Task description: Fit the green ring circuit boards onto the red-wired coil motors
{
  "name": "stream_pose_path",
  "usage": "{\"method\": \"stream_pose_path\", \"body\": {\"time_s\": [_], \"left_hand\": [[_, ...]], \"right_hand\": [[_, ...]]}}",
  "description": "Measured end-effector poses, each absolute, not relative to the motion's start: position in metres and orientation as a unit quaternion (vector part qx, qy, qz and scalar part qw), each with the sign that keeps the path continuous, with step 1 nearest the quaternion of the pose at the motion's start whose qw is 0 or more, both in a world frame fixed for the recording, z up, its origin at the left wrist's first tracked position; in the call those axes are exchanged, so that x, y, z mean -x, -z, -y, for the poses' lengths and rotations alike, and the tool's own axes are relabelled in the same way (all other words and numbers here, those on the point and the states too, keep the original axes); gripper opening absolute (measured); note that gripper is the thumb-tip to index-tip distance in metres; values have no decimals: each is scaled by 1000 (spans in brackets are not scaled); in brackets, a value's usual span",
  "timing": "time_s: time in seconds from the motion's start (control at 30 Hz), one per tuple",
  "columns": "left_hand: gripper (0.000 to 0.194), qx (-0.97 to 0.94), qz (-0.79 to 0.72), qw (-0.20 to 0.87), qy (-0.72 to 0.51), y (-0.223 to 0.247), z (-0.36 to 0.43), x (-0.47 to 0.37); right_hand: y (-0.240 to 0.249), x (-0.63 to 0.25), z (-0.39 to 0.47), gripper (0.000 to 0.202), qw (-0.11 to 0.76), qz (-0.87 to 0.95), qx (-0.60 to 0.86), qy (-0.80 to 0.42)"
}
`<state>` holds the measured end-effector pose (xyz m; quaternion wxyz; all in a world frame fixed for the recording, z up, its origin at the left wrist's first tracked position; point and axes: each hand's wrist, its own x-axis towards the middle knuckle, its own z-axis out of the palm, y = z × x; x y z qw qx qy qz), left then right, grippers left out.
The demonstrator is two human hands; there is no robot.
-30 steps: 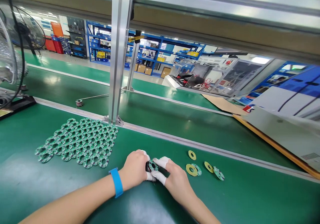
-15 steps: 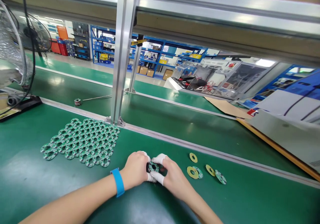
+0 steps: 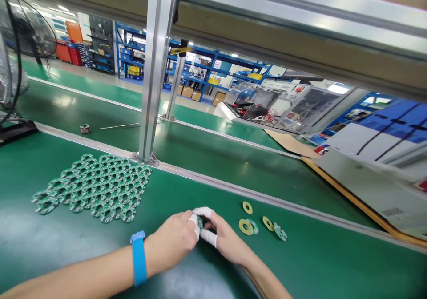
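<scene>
Both hands meet over the green table and hold one small ring-shaped green circuit board (image 3: pixel 199 222) between them. My left hand (image 3: pixel 173 239), with a blue band (image 3: pixel 138 258) at its wrist, closes on the board's left side and hides most of it. White finger covers wrap the thumb and forefinger of my right hand (image 3: pixel 224 238), which pinch the board from the right. Whether anything else is inside the grip is hidden. Right of the hands lie yellow ring pieces (image 3: pixel 246 227) and green ring boards (image 3: pixel 280 232), some overlapping.
Many green ring boards (image 3: pixel 100 185) lie in tight rows at the left. An aluminium post (image 3: pixel 154 76) rises from a metal rail (image 3: pixel 213 183) beyond the hands. Behind it are a small wound coil part (image 3: pixel 85 129) and a thin rod (image 3: pixel 120 126). A grey panel (image 3: pixel 373 187) leans at the right.
My left hand has turned over the ring board, which now shows edge-on and mostly covered. The view has shifted, so the table items appear further left.
</scene>
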<state>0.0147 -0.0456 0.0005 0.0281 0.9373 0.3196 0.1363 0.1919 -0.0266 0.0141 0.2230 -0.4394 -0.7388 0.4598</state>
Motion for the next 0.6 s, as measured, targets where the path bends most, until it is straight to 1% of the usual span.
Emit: {"method": "stream_pose_path", "body": {"time_s": [0.23, 0.33, 0.4, 0.47, 0.53, 0.57, 0.6], "left_hand": [[19, -945, -295, -77, -122, 2, 56, -17], [19, -945, -292, -94, -118, 4, 58, -20], [18, -943, -298, -89, -119, 5, 55, -20], [16, -941, -311, -54, -120, 1, 50, -18], [14, -934, -332, 24, -130, -7, 45, -13], [13, -924, -347, 69, -144, -11, 43, -11], [15, -911, -365, 110, -161, -14, 42, -9]], "right_hand": [[-4, -186, 26, 34, 241, 734, 476, -421], [-6, -187, 25, 37, 227, 739, 475, -420], [-16, -190, 26, 39, 226, 747, 484, -397], [-31, -195, 31, 33, 226, 761, 510, -332], [-45, -195, 41, 17, 195, 790, 502, -293], [-48, -193, 47, 13, 166, 810, 472, -305], [-47, -189, 53, 14, 136, 829, 426, -336]]}}
